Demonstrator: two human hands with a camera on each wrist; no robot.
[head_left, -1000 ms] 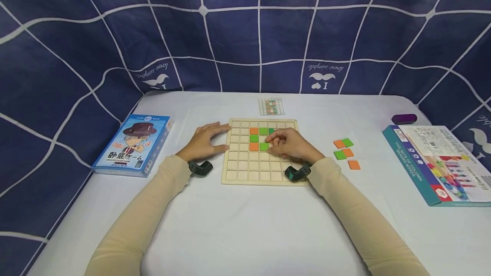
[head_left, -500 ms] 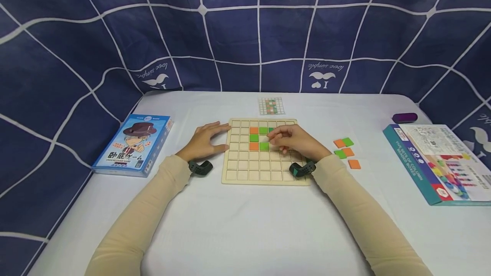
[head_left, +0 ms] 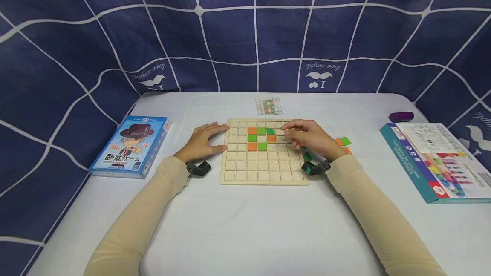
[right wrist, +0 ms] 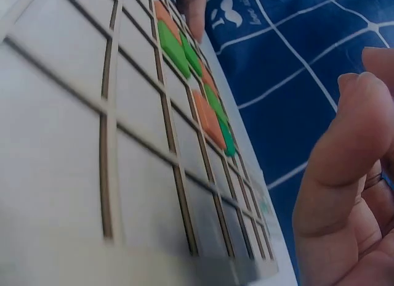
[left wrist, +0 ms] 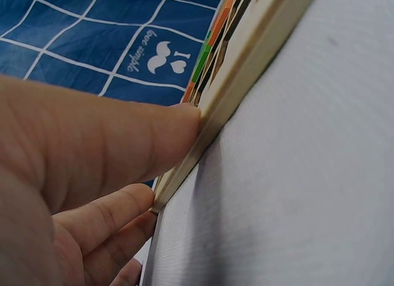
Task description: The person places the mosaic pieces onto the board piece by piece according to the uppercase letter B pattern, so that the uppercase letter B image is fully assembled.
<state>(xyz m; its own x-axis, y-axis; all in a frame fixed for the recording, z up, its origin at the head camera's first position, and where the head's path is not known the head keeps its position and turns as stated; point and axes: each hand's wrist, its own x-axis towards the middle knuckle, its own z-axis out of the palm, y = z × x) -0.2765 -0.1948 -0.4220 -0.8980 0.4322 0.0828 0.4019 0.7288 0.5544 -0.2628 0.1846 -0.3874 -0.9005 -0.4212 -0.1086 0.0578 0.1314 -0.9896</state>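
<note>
A wooden grid board (head_left: 245, 176) lies on the table. In its upper middle sit orange and green square tiles, among them an orange tile (head_left: 271, 139) and a dark green rounded tile (head_left: 270, 131). My left hand (head_left: 203, 142) rests against the board's left edge, thumb and fingers extended; the left wrist view shows the thumb (left wrist: 166, 132) touching the rim. My right hand (head_left: 310, 137) hovers over the board's right side, fingers loosely bent, with nothing visible between thumb and fingers in the right wrist view. Loose tiles (head_left: 345, 141) lie behind it, partly hidden by the hand.
A small pattern card (head_left: 269, 106) lies beyond the board. On the left is a blue game box (head_left: 132, 146); on the right, a teal-edged box (head_left: 441, 161) with a purple object (head_left: 401, 116) behind it. A dark blue checked cloth hangs at the back.
My right hand has drawn back to the right from the tiles, leaving the orange tile in the grid exposed beneath the dark green one. The left hand stays against the board's edge.
</note>
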